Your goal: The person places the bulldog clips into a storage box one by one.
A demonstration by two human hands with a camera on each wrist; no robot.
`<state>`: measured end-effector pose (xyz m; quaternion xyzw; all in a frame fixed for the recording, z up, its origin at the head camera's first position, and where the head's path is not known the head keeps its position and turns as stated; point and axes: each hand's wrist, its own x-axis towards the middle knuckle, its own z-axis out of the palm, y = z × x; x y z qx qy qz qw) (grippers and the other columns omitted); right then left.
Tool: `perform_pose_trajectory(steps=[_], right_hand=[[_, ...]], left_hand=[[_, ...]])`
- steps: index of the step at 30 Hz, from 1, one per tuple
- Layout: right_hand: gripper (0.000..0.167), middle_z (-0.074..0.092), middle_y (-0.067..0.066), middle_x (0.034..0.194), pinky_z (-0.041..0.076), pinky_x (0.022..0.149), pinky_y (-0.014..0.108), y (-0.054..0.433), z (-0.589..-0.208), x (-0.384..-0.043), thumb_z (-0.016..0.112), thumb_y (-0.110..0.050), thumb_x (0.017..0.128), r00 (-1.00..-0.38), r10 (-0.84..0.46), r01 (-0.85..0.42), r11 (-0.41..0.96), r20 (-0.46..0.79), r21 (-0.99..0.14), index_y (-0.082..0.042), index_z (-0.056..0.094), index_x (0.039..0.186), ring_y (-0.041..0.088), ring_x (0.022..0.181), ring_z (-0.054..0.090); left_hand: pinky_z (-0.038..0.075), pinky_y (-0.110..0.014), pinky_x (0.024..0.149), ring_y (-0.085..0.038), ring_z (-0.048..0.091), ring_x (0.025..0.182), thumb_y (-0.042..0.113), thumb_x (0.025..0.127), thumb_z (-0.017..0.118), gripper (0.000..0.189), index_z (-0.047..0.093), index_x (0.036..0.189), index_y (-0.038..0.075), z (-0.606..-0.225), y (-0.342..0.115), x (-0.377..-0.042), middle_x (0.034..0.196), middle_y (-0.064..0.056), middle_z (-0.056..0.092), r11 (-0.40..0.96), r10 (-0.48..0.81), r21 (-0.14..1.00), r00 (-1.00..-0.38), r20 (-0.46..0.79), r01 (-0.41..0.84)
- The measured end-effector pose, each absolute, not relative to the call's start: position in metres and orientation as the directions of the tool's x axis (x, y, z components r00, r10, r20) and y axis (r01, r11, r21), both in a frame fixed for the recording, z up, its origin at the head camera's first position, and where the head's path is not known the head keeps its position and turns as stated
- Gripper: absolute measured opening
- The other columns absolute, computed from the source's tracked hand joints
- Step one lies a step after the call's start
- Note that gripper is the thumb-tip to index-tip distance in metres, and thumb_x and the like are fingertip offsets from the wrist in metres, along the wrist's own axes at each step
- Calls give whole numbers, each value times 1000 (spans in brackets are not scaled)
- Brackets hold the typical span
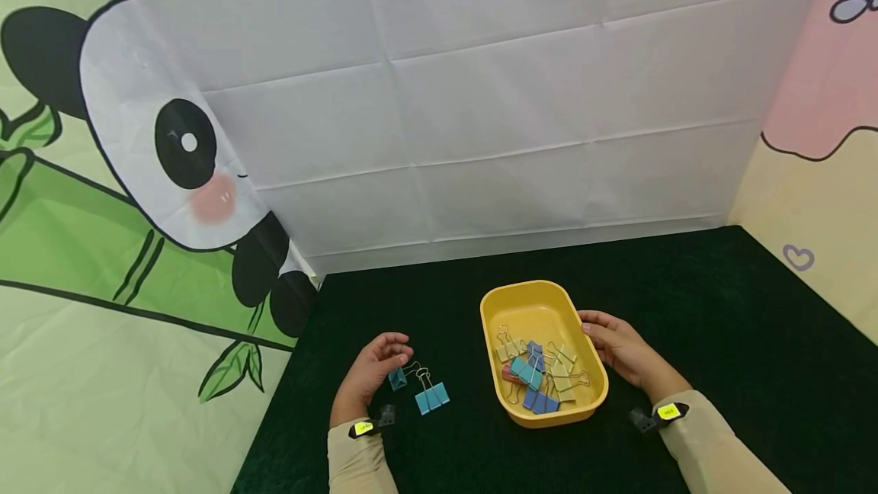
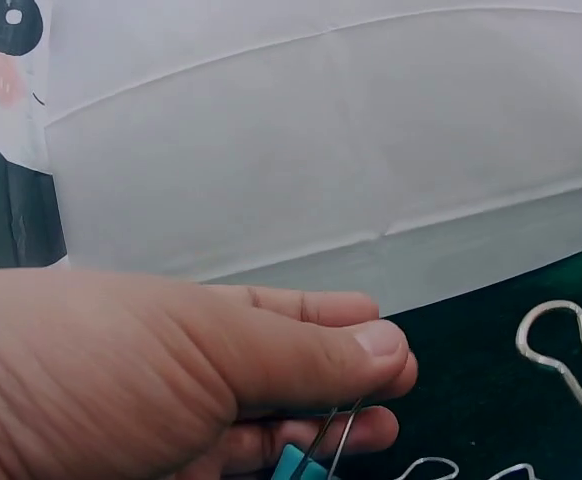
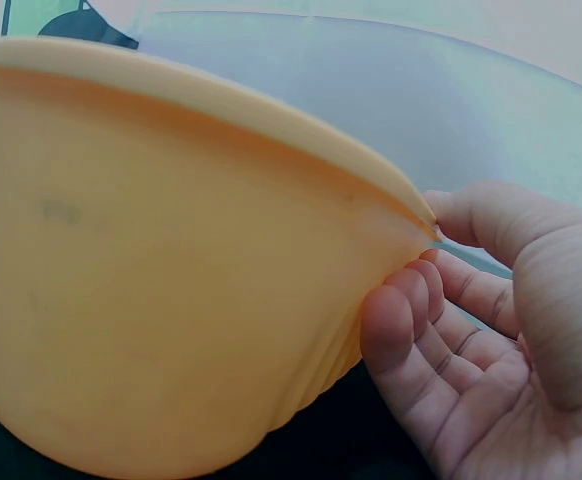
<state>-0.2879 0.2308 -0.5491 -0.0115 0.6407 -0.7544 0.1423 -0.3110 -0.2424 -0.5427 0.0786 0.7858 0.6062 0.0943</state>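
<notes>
My left hand [image 1: 370, 372] is low over the dark green cloth, left of the yellow tray [image 1: 531, 297]. Its thumb and fingers pinch the wire handle of a teal binder clip [image 2: 293, 463]; the fingers partly hide that clip. Just to its right, a second teal binder clip [image 1: 432, 399] lies on the cloth, handles upward. My right hand [image 1: 627, 353] holds the tray by its right side, thumb at the rim and fingers against the outer wall [image 3: 171, 250]. Inside the tray lie several binder clips, among them a blue clip [image 1: 540, 401], a pale yellow clip [image 1: 562, 383] and a partly covered red one.
The dark green cloth [image 1: 425, 303] covers the table. A white sheet [image 1: 480, 136] hangs along the back edge. Printed cloths stand on both sides, with a panda [image 1: 137, 136] on the left one. Each wrist wears a small black camera, the left camera [image 1: 387, 414] being close to the clips.
</notes>
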Motion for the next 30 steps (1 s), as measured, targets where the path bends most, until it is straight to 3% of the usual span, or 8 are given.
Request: perform_pose_trajectory(steps=[8, 30], right_hand=[[59, 62, 16, 131, 58, 89, 36, 233, -550, -293, 58, -32, 104, -959, -232, 198, -134, -164, -971, 0, 37, 149, 24, 105, 69], [58, 61, 18, 132, 58, 89, 36, 242, -550, -299, 57, -30, 105, -954, -247, 206, -144, -167, -968, 0, 36, 150, 24, 106, 69]], left_hand=[[48, -34, 81, -20, 64, 89, 4, 96, 65, 31, 58, 125, -2, -542, -238, -312, 89, -4, 69, 277, 77, 960, -995, -60, -37], [52, -35, 76, -21, 66, 80, 9, 96, 68, 35, 56, 127, -1, -520, -226, -314, 88, -4, 71, 209, -54, 976, -997, -48, -59]])
